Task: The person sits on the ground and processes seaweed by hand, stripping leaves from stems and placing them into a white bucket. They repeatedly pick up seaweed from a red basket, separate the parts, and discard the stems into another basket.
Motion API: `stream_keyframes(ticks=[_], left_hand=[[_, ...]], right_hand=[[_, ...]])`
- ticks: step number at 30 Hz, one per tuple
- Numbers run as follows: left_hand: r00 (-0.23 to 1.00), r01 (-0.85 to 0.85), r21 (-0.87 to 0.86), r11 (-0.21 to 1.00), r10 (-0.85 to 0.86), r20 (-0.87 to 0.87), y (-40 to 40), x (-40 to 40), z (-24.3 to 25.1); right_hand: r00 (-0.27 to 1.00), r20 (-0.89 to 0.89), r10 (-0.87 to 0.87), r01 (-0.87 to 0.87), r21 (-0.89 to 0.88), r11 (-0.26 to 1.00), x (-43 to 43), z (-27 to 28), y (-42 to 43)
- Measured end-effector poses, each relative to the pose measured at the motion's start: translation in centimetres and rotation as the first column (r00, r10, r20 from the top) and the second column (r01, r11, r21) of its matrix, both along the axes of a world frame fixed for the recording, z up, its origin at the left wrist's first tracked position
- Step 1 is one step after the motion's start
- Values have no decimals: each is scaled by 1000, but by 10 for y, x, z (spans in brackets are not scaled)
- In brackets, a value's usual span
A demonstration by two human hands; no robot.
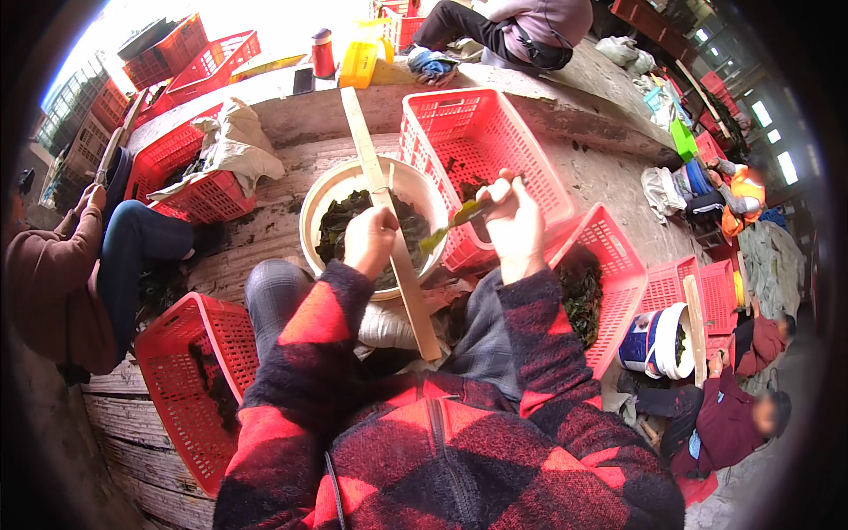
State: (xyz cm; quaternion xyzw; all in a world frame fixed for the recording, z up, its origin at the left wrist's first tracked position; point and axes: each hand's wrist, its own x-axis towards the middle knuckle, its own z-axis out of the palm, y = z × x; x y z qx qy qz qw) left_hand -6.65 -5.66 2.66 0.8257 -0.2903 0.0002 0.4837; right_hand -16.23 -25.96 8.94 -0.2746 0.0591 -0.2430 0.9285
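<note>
My right hand (513, 222) is raised beside the bucket, pinching a narrow green-brown strip of leafy plant, apparently seaweed (464, 215), that points left towards the plank. With its fingers curled, my left hand (370, 242) rests against the wooden plank (405, 281); whether something small is inside the fist is hidden. The plank lies across a round white bucket (309, 222), sloping from the far ledge down towards my lap. Dark leafy pieces (341, 215) fill much of the bucket. Just beyond my right hand stands a red plastic crate (538, 169) with some dark scraps in it.
Tilted red crates with dark leaves stand at my right (626, 291) and left (175, 391). Another crate (212, 192) carries a pale sack (242, 142). A red bottle (322, 54) and yellow container (358, 65) sit on the concrete ledge (291, 112). Several people sit around.
</note>
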Motion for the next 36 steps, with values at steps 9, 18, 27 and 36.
stream_keyframes(ticks=[9,18,27,36], left_hand=[[131,134,-658,741,-671,-729,9,-80,38],[274,-414,-751,515,-716,-642,-2,-92,18],[509,-220,-592,775,-427,-748,0,-91,7],[909,411,-44,910,-413,-46,17,-79,5]], right_hand=[[1000,-4,-29,29,-22,999,-21,20,4],[984,-176,-1,-20,-116,993,-49,-13,83],[934,-234,-271,-4,-762,647,-63,-7,106],[995,84,53,95,-958,-271,-59,12,74]])
